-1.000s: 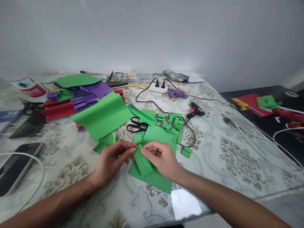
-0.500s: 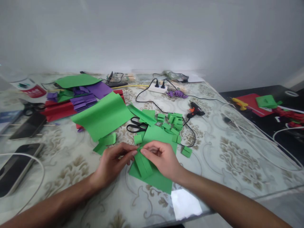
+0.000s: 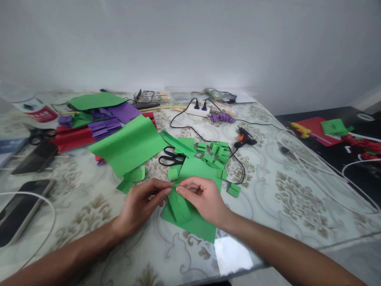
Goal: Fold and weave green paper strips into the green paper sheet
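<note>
In the head view, the left hand (image 3: 145, 204) and right hand (image 3: 205, 200) pinch the far end of the folded green strip (image 3: 180, 210), lying toward six o'clock; this apparently light, easily creased paper is best gripped by fingertips at its edges.

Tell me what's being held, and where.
A folded green paper strip, pinched at its far end between the thumb and fingers of the left hand and the right hand.
</note>
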The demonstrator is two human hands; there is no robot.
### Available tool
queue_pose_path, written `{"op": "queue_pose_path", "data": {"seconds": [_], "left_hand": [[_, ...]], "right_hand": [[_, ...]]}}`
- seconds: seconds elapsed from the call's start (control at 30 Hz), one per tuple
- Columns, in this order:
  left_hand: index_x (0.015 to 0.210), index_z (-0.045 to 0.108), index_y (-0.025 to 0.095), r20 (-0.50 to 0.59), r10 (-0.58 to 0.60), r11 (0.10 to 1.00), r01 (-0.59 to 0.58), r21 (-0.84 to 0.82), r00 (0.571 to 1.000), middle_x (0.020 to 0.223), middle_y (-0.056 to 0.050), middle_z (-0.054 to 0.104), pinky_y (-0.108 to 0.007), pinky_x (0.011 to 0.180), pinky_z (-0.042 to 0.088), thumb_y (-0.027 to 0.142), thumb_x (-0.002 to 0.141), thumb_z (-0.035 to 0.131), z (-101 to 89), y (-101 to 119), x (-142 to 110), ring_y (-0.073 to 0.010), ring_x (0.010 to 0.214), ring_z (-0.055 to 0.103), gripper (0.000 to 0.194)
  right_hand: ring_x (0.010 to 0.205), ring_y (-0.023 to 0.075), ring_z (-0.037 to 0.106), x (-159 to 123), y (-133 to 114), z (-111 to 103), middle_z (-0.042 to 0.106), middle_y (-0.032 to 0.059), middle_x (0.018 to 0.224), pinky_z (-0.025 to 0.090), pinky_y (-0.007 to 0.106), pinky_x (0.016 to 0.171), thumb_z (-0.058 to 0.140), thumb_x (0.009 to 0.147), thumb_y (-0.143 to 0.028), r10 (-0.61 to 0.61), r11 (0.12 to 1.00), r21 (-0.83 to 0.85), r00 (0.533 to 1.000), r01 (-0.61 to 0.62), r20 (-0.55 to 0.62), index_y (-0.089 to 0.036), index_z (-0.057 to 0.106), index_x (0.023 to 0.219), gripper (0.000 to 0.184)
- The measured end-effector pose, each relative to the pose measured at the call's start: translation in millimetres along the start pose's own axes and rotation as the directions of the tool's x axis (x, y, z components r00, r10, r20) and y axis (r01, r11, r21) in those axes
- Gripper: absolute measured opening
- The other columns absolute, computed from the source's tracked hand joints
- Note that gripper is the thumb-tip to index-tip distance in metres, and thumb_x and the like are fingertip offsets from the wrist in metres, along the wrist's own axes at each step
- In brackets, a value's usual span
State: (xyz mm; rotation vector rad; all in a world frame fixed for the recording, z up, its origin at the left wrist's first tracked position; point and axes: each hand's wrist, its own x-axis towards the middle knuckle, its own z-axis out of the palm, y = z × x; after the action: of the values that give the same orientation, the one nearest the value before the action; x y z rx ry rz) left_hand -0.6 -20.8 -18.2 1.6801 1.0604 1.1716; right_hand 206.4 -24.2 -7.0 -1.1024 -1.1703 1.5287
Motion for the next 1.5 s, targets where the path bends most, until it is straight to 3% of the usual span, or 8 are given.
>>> {"op": "queue_pose_path", "data": {"seconds": [0.53, 0.73, 1.0, 1.2, 1.5], "left_hand": [[0.094, 0.082, 0.021, -0.009, 0.011, 1.0, -0.011, -0.006, 1.0, 0.075, 0.001, 0.079, -0.016, 0.051, 0.057, 0.018, 0.089, 0.079, 0.0, -1.4, 0.3, -0.0099, 0.054, 0.069, 0.006], [0.094, 0.081, 0.02, 0.003, -0.001, 1.0, 0.001, 0.002, 1.0, 0.074, -0.001, 0.078, -0.018, 0.05, 0.057, 0.023, 0.091, 0.078, -0.3, 0.0, 0.5, -0.0115, 0.054, 0.068, 0.005], [0.103, 0.073, 0.02, 0.133, -0.042, 0.999, 0.042, 0.006, 0.99, 0.079, -0.001, 0.073, -0.021, 0.057, 0.057, 0.026, 0.099, 0.068, -1.0, 3.4, -1.0, -0.0133, 0.062, 0.068, 0.009], [0.095, 0.069, 0.019, 0.213, -0.041, 0.998, 0.028, 0.06, 0.976, 0.075, 0.0, 0.066, -0.022, 0.059, 0.053, 0.029, 0.104, 0.061, -3.2, 0.0, -1.2, -0.0132, 0.063, 0.063, 0.016], [0.093, 0.065, 0.018, 0.059, -0.127, 0.992, 0.128, -0.005, 0.99, 0.075, 0.001, 0.061, -0.021, 0.053, 0.051, 0.041, 0.103, 0.064, -6.0, 3.1, 3.1, -0.0117, 0.058, 0.059, 0.025]], "right_hand": [[0.063, 0.0123, 0.059, -1.4, -2.0, 0.2, 0.07, -0.0013, 0.07, 0.051, 0.026, 0.066, 0.085, 0.081, -0.036, -0.004, 1.0, -0.027, 1.0, 0.005, 0.018, -0.018, 0.077, 0.084, 0.02], [0.064, 0.0132, 0.061, -1.2, -3.2, 0.8, 0.069, -0.002, 0.069, 0.053, 0.027, 0.069, 0.09, 0.076, -0.038, 0.012, 1.0, -0.022, 1.0, -0.012, 0.012, -0.019, 0.076, 0.083, 0.024], [0.069, 0.0165, 0.066, -2.3, 0.5, -0.3, 0.074, 0.001, 0.074, 0.055, 0.03, 0.071, 0.085, 0.082, -0.043, -0.006, 0.996, -0.09, 0.999, 0.01, 0.05, -0.02, 0.076, 0.085, 0.025], [0.071, 0.0161, 0.066, -2.5, 3.2, -0.1, 0.073, 0.0006, 0.075, 0.053, 0.029, 0.073, 0.086, 0.082, -0.038, 0.008, 0.994, -0.105, 0.996, 0.001, 0.084, -0.019, 0.075, 0.085, 0.022], [0.069, 0.0158, 0.065, -1.2, 5.6, 1.6, 0.07, -0.0007, 0.073, 0.052, 0.029, 0.069, 0.091, 0.075, -0.041, 0.076, 0.995, -0.076, 0.992, -0.068, 0.103, -0.019, 0.071, 0.083, 0.031]]}}
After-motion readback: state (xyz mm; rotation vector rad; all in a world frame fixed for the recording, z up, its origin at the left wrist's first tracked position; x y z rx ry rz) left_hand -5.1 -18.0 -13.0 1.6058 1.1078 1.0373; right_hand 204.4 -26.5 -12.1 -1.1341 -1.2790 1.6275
